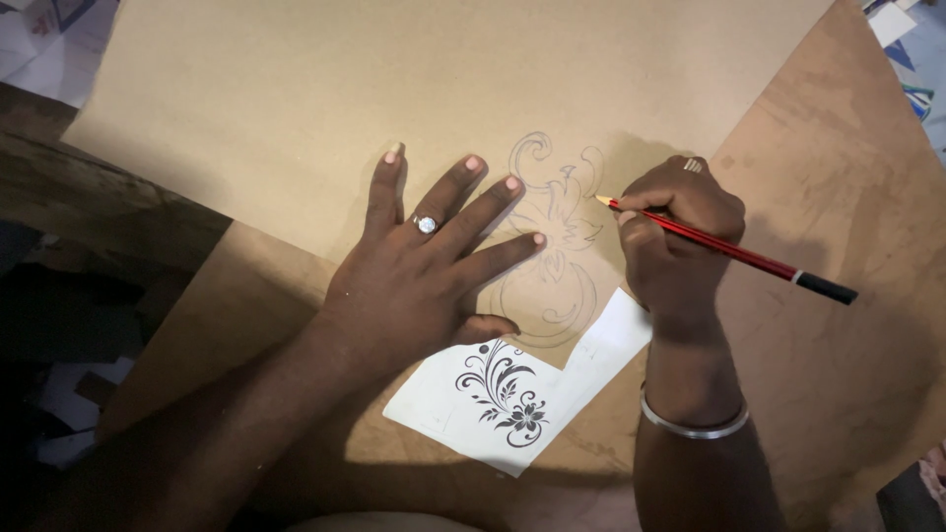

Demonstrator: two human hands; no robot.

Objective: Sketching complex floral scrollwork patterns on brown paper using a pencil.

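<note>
My left hand (424, 266) lies flat with fingers spread on a large tan sheet (394, 89), a ring on one finger. Just right of its fingertips is a faint pencilled floral scroll drawing (557, 241). My right hand (675, 236) grips a red pencil with a black end (734, 251), its tip at the drawing's upper right edge. A white paper piece (473, 404) with a black floral print lies below the drawing, between my forearms. A silver bangle sits on my right wrist.
The tan sheet rests on a darker brown board (847, 296) that extends right and toward me. A dark wooden edge (89, 197) and scattered papers lie at the left. Coloured paper scraps (907, 49) show at the top right corner.
</note>
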